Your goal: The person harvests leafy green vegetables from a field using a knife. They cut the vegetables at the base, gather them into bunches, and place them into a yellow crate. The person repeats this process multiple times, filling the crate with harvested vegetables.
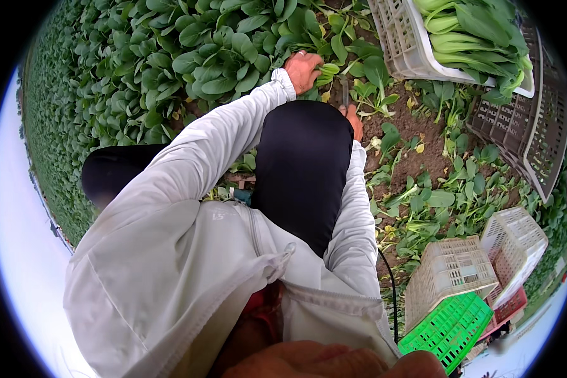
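Observation:
My left hand (303, 72), with a ring on one finger, grips a bok choy plant (328, 71) at the edge of the leafy rows; its pale green stalks point right, and its leaves are partly hidden. Lower and to the right, my right hand (353, 122) is closed around a knife, whose handle is mostly covered by my fingers. The flat knife blade (345, 90) points up toward the stalks, a small gap from them. My bent knee in black trousers (307, 165) rises between my forearms and hides part of the right wrist.
Dense bok choy rows (217, 61) fill the left. A white plastic crate (406, 52) holds stacked cut bok choy (477, 42), beside a dark crate (515, 127). Loose leaves (439, 198) litter the brown soil (418, 127). A beige crate (453, 269) and green crate (449, 326) stand lower right.

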{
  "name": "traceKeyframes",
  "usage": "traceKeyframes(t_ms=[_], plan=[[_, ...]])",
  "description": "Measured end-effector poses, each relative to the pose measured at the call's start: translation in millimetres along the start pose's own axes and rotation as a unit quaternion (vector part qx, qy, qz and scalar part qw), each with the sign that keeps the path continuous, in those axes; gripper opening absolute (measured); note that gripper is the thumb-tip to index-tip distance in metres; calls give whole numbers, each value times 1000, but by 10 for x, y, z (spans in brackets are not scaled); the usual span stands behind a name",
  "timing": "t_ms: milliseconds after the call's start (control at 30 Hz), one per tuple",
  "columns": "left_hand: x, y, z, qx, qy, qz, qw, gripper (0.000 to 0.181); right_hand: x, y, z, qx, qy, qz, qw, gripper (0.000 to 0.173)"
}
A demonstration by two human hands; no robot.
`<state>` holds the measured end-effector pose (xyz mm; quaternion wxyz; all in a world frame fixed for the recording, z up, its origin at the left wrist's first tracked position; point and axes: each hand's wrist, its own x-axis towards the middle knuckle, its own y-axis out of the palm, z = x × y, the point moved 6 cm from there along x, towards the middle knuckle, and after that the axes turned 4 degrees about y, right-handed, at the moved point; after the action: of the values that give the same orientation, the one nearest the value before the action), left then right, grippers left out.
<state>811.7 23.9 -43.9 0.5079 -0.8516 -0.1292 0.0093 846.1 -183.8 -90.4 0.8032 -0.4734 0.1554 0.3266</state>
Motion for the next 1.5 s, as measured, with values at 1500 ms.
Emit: traceKeyframes(t_ms=[1500], plan=[[-279,-261,-684,-334,-78,185,921,57,-635,-765,431,499,-16,-70,864,38]])
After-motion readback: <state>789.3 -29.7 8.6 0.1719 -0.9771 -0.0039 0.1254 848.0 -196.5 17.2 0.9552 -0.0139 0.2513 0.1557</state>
